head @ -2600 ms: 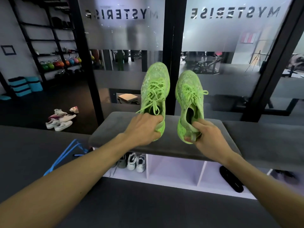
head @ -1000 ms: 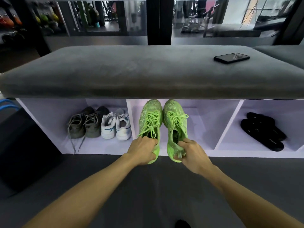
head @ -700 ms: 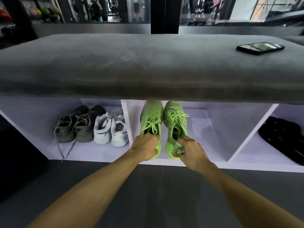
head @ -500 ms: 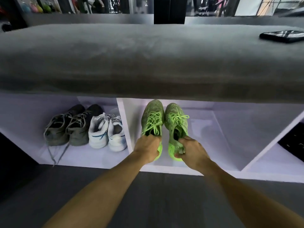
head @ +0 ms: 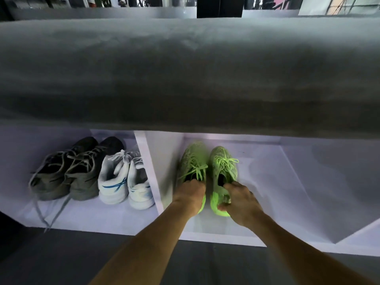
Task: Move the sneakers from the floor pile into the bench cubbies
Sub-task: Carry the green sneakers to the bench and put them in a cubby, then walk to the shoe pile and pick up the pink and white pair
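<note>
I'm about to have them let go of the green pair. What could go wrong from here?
1. The left green sneaker sits close to the divider and could scrape against it if pushed deeper.
2. Both hands, left hand and right hand, grip the heels, so the fingers may snag the collars when pulled out.
3. Loose green laces could catch.

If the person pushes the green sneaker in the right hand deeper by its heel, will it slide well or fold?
The heel of the right green sneaker already looks crumpled under the right hand, so the knit upper is probably soft and may fold. The sole likely stays stiffer. The white cubby floor looks smooth, so sliding seems likely. Loose laces might snag.
</note>
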`<state>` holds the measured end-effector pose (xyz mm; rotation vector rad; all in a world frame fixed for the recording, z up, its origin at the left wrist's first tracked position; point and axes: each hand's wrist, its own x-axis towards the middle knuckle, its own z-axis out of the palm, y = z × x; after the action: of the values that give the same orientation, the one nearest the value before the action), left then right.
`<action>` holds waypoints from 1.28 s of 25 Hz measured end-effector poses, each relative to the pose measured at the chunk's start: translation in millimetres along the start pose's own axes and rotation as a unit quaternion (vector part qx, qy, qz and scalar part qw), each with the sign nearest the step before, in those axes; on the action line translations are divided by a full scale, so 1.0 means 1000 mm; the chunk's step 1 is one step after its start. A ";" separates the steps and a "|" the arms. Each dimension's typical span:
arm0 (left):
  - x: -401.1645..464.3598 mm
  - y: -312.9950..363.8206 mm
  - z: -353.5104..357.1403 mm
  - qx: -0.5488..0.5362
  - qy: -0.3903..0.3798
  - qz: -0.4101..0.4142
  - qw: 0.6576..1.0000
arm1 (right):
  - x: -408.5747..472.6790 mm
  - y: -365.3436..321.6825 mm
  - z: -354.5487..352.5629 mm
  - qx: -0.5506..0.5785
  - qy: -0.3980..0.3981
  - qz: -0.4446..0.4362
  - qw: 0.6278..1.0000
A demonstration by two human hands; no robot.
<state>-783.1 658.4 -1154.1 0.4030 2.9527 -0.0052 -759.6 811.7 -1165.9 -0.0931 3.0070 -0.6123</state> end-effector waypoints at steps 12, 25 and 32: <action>0.008 -0.012 0.004 -0.045 0.048 0.019 0.998 | 0.019 0.002 0.003 -0.063 0.019 -0.010 0.998; -0.096 -0.009 -0.093 -0.047 0.076 0.047 0.995 | -0.072 -0.031 -0.086 -0.127 0.024 -0.090 0.988; -0.182 0.005 -0.199 -0.021 0.163 0.082 0.983 | -0.145 -0.088 -0.197 -0.117 0.054 -0.142 0.981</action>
<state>-640.3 620.1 -928.2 0.7032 3.2203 0.1588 -627.1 818.1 -942.6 -0.5262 3.1845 -0.2843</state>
